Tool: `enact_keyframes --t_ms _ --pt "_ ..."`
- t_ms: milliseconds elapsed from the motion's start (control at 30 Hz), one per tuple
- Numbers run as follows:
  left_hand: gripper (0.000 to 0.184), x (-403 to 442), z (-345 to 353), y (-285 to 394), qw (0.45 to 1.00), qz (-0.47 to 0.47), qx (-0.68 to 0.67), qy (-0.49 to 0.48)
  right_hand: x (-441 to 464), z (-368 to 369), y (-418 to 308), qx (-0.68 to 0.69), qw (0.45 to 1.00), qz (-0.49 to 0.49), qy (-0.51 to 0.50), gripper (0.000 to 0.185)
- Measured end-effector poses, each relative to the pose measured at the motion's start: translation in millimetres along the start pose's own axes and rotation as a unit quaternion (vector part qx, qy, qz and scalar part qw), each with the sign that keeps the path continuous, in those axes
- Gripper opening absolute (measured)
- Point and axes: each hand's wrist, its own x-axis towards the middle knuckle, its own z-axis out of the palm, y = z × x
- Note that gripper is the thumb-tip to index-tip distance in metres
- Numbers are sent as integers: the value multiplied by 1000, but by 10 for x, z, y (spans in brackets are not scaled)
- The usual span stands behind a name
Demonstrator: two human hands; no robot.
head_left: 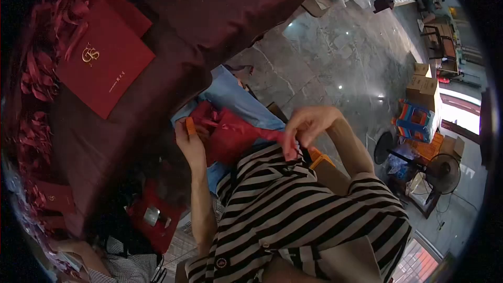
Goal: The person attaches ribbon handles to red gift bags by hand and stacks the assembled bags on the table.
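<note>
A crumpled red piece, like a gift bag or folded ribbon cloth point(228, 135), lies in my lap over blue jeans point(238, 97). My left hand point(191, 139) grips its left side, with an orange cover on one finger; some fingers are hidden behind the red material. From its right side a red ribbon point(267, 134) stretches to my right hand point(309, 128), whose thumb and fingers pinch the end. Beside my lap, a table under a dark red cloth point(209, 13) bears a red folder-like bag point(107, 60) with gold lettering.
Loose red ribbons point(39, 73) hang along the table's far left side. Below the table is another red bag point(154, 215), near another person's arm point(78, 251). To the right stand a fan point(443, 173), cardboard boxes point(422, 89) and an orange crate point(427, 148) on the grey marble floor point(314, 63).
</note>
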Motion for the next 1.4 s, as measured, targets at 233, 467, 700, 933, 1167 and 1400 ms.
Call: enact_keyframes --t_ms 233,467,700,933,1167,1400 --pt "16 80 36 51 995 -7 94 -38 -285 159 16 209 906 -319 182 47" --pt "25 -104 -247 -68 962 134 159 -177 1 96 -17 -15 748 -257 612 20" --pt "47 -291 -353 112 851 308 404 -137 647 585 -99 -279 847 -104 441 16" --pt "37 -321 -395 -142 943 161 281 -74 1386 533 527 -564 722 -39 399 11" --pt "33 -322 -415 -255 974 114 154 -123 1532 465 650 -612 677 -14 409 11" --pt "31 -270 -391 -403 981 72 122 -129 1578 450 658 -641 656 -10 399 12"
